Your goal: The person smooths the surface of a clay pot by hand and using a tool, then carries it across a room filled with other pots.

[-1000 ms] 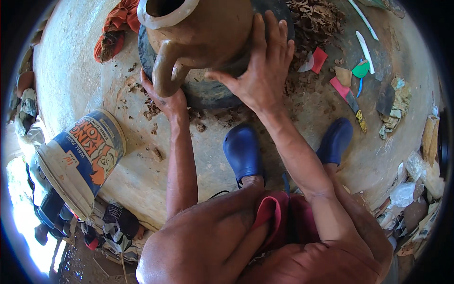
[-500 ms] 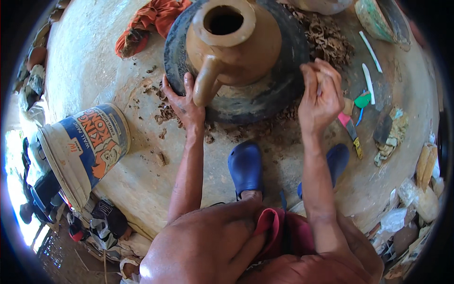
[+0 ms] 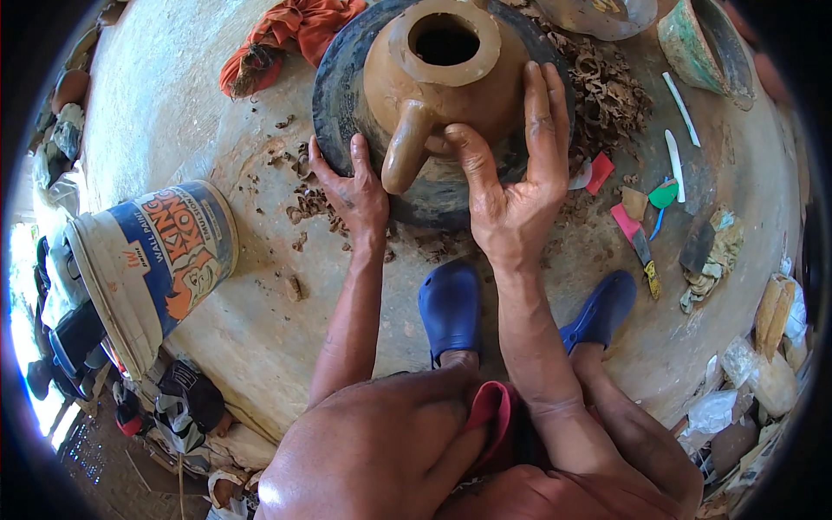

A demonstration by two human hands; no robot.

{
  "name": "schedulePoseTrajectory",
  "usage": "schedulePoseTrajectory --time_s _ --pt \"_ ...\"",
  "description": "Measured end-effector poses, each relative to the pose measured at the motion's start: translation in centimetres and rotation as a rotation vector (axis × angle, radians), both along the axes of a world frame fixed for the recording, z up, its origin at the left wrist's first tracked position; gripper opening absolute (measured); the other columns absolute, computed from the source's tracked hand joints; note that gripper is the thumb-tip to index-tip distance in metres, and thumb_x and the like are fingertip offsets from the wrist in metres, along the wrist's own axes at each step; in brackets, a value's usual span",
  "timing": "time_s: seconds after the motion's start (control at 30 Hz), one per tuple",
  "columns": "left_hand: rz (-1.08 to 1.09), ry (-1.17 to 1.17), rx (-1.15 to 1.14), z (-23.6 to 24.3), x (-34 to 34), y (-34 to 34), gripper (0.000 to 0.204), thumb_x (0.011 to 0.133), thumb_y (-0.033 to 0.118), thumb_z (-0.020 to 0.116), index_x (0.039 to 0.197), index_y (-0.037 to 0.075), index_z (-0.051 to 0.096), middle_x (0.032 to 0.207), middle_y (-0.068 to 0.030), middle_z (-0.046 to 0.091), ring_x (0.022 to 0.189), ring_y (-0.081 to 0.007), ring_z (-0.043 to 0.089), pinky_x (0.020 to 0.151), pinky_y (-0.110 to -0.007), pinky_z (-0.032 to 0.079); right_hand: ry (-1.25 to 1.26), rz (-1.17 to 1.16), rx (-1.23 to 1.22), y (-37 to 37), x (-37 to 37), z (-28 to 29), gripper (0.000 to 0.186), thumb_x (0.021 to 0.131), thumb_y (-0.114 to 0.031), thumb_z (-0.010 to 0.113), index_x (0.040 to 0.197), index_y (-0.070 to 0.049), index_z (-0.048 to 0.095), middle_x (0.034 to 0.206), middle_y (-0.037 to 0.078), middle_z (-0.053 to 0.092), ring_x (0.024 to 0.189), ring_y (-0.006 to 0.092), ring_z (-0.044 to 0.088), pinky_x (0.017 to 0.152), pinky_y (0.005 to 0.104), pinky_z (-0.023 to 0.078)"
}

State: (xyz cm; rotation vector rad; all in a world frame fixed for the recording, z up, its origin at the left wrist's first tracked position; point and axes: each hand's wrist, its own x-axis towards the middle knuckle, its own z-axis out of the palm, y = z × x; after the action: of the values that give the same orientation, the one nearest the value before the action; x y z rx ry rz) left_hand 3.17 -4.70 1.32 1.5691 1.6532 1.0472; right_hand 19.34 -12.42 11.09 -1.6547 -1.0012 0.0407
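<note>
A wet brown clay pot (image 3: 390, 69) with a wide round mouth stands on a dark round potter's wheel (image 3: 334, 100). A thick clay handle or spout (image 3: 404, 156) juts from its near side. My left hand (image 3: 357, 201) is at the wheel's near left rim, thumb on top and one finger along the outer edge; its other fingers are hidden. Against the pot's right side lie the long, stretched fingers of my right hand (image 3: 520, 199). Its thumb is spread away toward the base of the handle; whether it touches the clay I cannot tell.
Clay shavings (image 3: 607, 87) are heaped right of the wheel. A knife (image 3: 643, 250), white strips (image 3: 674, 165) and a cloth (image 3: 719, 260) lie farther right. An orange cloth (image 3: 295, 35) is at the far left, a paint bucket (image 3: 165, 260) at left. Blue clogs (image 3: 451, 308) are below the wheel.
My right hand has moved left from beyond the wheel's right edge onto the pot, its curled fingers now stretched out. The left hand stays at the rim. The view has shifted slightly.
</note>
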Motion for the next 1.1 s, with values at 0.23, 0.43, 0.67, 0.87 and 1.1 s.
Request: schedulePoseTrajectory --time_s 0.23,0.43,0.67,0.87,1.1 --pt "-0.010 0.000 0.015 -0.2 -0.4 0.1 0.079 0.102 0.037 0.074 0.157 -0.008 0.038 0.148 -0.0283 0.056 0.134 -0.0350 0.057 0.117 -0.043 0.041 -0.025 -0.010 -0.099 0.0 -1.2 1.0 0.106 0.075 -0.040 0.096 0.159 0.000 0.046 0.164 0.034 0.035 0.150 0.0577 0.035 0.121 0.0635 0.036" --pt "-0.035 -0.091 0.023 -0.6 0.1 0.0 0.080 0.102 0.037 0.075 0.157 -0.007 0.038 0.147 -0.0279 0.056 0.133 -0.0348 0.057 0.117 -0.043 0.041 -0.197 -0.052 -0.130 0.0 -0.2 0.7 0.109 0.074 -0.047 0.094 0.159 0.001 0.044 0.165 0.033 0.036 0.151 0.0583 0.033 0.122 0.0667 0.030" --pt "-0.010 0.001 0.005 0.5 -0.1 -0.2 0.076 0.102 0.034 0.074 0.156 -0.006 0.039 0.147 -0.0266 0.056 0.132 -0.0344 0.058 0.116 -0.043 0.042 -0.135 -0.034 -0.016 -1.9 -0.2 0.2 0.099 0.082 -0.038 0.093 0.158 0.004 0.045 0.163 0.033 0.039 0.150 0.0549 0.038 0.122 0.0618 0.037" --pt "0.039 -0.047 -0.067 0.5 0.6 0.1 0.075 0.103 0.033 0.073 0.157 -0.006 0.039 0.152 -0.0291 0.053 0.141 -0.0375 0.052 0.120 -0.043 0.037 -0.138 -0.001 0.003 0.2 1.2 3.9 0.101 0.077 -0.031 0.098 0.155 0.009 0.047 0.157 0.031 0.050 0.145 0.0412 0.051 0.121 0.0500 0.042" --pt "0.050 -0.078 -0.107 0.7 0.3 0.0 0.077 0.103 0.034 0.073 0.159 -0.005 0.038 0.155 -0.0292 0.051 0.142 -0.0388 0.052 0.121 -0.044 0.037 -0.322 -0.066 -0.154 3.8 1.1 6.2 0.074 0.071 -0.028 0.100 0.129 0.007 0.071 0.139 0.026 0.068 0.133 0.0448 0.061 0.116 0.0532 0.046"
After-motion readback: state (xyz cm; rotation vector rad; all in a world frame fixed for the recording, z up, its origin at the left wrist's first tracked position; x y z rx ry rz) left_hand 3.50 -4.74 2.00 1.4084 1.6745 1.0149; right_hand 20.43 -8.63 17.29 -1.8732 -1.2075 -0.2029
